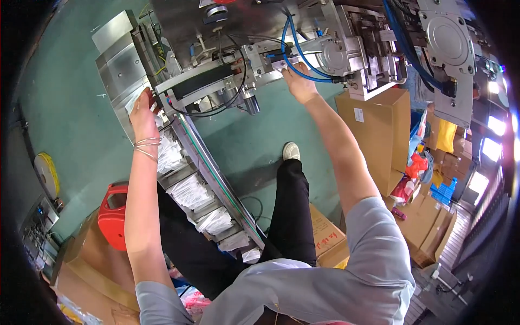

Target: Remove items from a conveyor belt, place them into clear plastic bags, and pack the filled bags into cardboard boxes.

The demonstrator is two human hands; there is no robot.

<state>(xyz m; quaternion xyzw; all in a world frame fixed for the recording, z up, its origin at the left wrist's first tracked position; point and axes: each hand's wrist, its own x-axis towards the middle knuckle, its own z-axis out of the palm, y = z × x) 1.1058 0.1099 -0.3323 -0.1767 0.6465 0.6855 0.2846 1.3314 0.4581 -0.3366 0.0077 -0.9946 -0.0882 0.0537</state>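
My left hand (pixel 144 116), with thin bangles at the wrist, is at the far end of a metal conveyor (pixel 203 154). Its fingers curl around a white packet (pixel 131 101) beside a sloped steel plate (pixel 123 65). Several stacks of white packets (pixel 189 190) fill the conveyor's compartments below that wrist. My right hand (pixel 299 84) reaches up to the machine (pixel 254 54), under looped blue air tubes (pixel 290 49). Its fingers are bent and closed by a pale piece (pixel 279 64) on the machine's rail; what they hold is partly hidden.
A tall cardboard box (pixel 374 141) stands right of my right arm, with more boxes and coloured bags beyond. A red plastic stool (pixel 112 216) is to my left. Another carton (pixel 326 235) sits by my leg. Metal machine parts (pixel 444 40) overhang at upper right.
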